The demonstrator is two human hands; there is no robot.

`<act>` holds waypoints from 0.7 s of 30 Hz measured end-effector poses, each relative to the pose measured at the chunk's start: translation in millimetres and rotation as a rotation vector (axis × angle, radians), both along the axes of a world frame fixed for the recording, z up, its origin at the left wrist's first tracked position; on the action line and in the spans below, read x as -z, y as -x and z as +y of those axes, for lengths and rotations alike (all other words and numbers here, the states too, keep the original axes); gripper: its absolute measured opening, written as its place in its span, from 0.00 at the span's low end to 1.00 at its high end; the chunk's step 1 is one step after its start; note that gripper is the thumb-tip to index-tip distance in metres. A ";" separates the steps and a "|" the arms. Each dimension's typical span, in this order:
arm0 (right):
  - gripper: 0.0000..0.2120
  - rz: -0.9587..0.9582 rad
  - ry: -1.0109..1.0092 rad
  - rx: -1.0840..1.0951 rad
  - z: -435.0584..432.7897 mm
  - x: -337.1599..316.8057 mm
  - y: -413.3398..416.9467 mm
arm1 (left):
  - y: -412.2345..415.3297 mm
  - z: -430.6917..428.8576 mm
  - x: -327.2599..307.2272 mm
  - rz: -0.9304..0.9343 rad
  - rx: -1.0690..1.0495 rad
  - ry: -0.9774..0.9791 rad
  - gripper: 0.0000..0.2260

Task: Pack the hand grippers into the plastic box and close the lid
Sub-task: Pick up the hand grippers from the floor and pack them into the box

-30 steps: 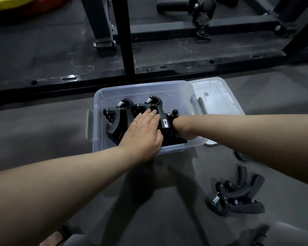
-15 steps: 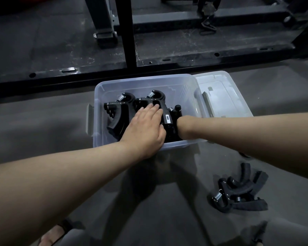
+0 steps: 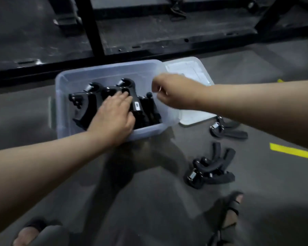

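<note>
Translucent plastic box (image 3: 112, 71) sits on the floor, partly filled with black hand grippers (image 3: 89, 103); lid (image 3: 190, 71) lies off, beside the box's right wall.

Left hand (image 3: 114, 118): palm down, fingers flat and spread on the packed grippers, pressing rather than grasping; forearm crosses the near rim.

Right hand (image 3: 172, 93): raised over the box's right edge, fingers loosely curled, nothing held as far as the blur allows; wrist bent down.

Loose grippers outside: one pile (image 3: 212, 169) near-side of the right hand, another (image 3: 228, 129) under the right forearm.

Judgement: packing unfinished. Keep the left palm steadying the row so nothing tips, and slot each further gripper spring-end up into the gap beside the fingertips. Lid last.
</note>
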State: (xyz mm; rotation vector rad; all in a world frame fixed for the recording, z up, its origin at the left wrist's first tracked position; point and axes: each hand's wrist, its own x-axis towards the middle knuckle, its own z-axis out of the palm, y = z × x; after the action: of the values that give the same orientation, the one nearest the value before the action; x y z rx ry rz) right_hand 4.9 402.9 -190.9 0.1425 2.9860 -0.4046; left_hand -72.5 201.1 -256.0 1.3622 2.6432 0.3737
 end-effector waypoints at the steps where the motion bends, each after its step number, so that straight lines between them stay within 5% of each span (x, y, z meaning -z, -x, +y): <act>1: 0.10 0.125 0.061 0.013 14.7 -1.4 -12.2 | 0.4 -0.1 0.2 0.014 0.011 0.002 0.29; 4: 0.05 0.161 0.137 0.215 58.4 16.1 -60.2 | -0.3 -0.2 1.3 0.041 0.029 0.004 0.29; 7: 0.03 -0.260 -0.009 0.530 90.5 52.2 -108.7 | -1.3 -0.2 -0.4 0.043 0.025 0.013 0.29; 10: 0.08 -0.679 -0.128 0.572 104.4 73.8 -144.3 | -3.2 1.4 -3.5 0.098 0.078 0.033 0.29; 14: 0.03 -0.815 -0.051 0.572 112.1 77.1 -167.8 | -12.4 23.0 -13.6 -0.009 0.051 -0.023 0.27; 18: 0.31 -0.800 -0.008 0.656 111.0 103.5 -177.8 | -23.3 32.9 -4.7 0.008 0.122 -0.009 0.27; 21: 0.35 -0.754 -0.068 0.574 112.9 111.3 -176.0 | -23.4 27.4 3.5 0.030 0.124 0.002 0.28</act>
State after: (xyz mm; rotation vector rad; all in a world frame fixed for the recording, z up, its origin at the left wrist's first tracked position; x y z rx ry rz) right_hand 180.9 515.8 -302.1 0.9360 2.1681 -0.2218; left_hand -49.2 228.5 -259.5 1.5330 2.5655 0.3373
